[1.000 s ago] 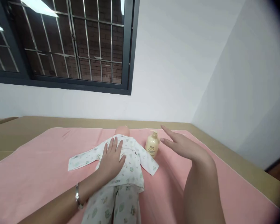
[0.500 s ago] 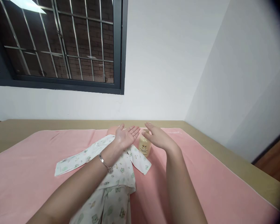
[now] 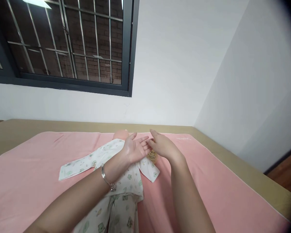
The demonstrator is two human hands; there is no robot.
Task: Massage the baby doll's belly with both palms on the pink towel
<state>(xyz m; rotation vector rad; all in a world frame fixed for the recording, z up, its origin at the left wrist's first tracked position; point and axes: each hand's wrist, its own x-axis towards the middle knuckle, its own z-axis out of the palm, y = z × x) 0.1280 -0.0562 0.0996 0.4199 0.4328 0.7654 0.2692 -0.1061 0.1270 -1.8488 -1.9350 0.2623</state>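
Observation:
My left hand (image 3: 137, 150) is palm up with its fingers stretched out, and holds nothing I can see. Its wrist wears a silver bracelet. Facing it, my right hand (image 3: 165, 147) has its fingers extended, and its fingertips meet or overlap the left fingertips in the view. Behind the hands stands a pale yellow bottle (image 3: 152, 157) with a printed face, mostly covered by them. Under my left arm a doll lies on its back, its head (image 3: 120, 134) at the far end. It wears a white printed top (image 3: 126, 181) and matching trousers (image 3: 122, 210).
A pink mat (image 3: 203, 181) covers most of the tan surface (image 3: 63, 124). At the back rises a white wall (image 3: 169, 64) with a dark-framed barred window (image 3: 127, 64). Another wall (image 3: 264, 81) closes the right side.
My hands have come together, the left moving right towards the right hand. They now hide more of the bottle. The camera view has shifted slightly.

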